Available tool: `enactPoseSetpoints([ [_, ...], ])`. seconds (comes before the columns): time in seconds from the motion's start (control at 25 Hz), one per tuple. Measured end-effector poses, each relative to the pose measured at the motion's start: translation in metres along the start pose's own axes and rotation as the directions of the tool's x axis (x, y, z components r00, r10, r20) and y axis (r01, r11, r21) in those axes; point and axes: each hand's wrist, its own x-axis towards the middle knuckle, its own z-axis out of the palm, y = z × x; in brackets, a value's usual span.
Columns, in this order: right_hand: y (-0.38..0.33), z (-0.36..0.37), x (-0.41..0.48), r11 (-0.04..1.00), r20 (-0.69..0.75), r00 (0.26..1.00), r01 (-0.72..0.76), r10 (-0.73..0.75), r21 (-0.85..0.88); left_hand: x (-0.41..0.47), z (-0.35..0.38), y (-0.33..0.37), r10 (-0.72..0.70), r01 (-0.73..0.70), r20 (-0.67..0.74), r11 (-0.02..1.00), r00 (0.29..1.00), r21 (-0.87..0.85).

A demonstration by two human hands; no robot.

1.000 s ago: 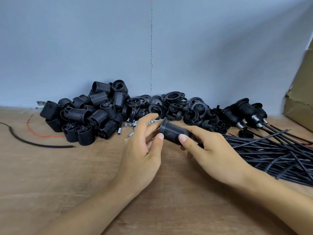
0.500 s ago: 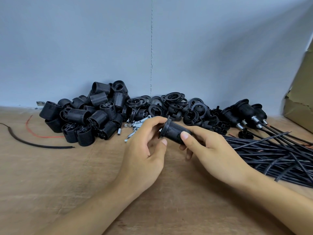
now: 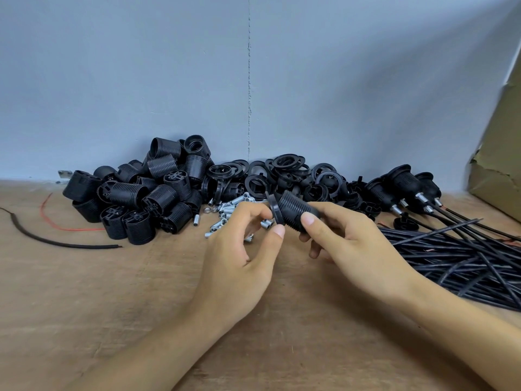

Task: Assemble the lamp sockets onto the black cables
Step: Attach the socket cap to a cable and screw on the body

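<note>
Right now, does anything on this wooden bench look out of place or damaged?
A short cut black cable scrap and a thin red wire lie loose at the left, far from the black cable bundle at the right. The brown cardboard box at the right edge has a torn, ragged corner.

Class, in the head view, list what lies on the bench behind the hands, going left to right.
In order: loose black cable offcut → pile of threaded socket bodies → heap of black rings → assembled sockets on cables → cardboard box.
</note>
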Motion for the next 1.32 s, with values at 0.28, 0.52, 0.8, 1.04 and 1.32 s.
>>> enactPoseSetpoints([
  [0.28, -0.002, -0.006, 0.000, 0.966, 0.096, 0.991, 0.112, -0.092, -0.234, 0.004, -0.001, -0.006, -0.071, 0.069, -0.031, 0.997, 0.997, -0.039],
  [0.52, -0.002, -0.001, -0.002, 0.945, 0.014, 0.990, 0.135, -0.137, -0.299, 0.004, -0.002, -0.007, -0.108, 0.108, -0.008, 0.993, 0.994, -0.038],
  [0.8, -0.004, 0.002, -0.006, 0.920, -0.027, 0.992, 0.103, -0.122, -0.378, 0.003, 0.004, -0.008, -0.265, 0.253, -0.048, 0.951, 0.963, -0.175],
  [1.04, -0.010, 0.003, -0.009, 0.836, -0.028, 0.987, 0.117, -0.156, -0.537, 0.002, 0.010, -0.012, -0.451, 0.406, -0.092, 0.861, 0.888, -0.306],
  [1.32, -0.006, 0.002, -0.008, 0.846, -0.057, 0.988, 0.095, -0.146, -0.524, 0.001, 0.009, -0.010, -0.346, 0.329, -0.068, 0.926, 0.936, -0.182],
])
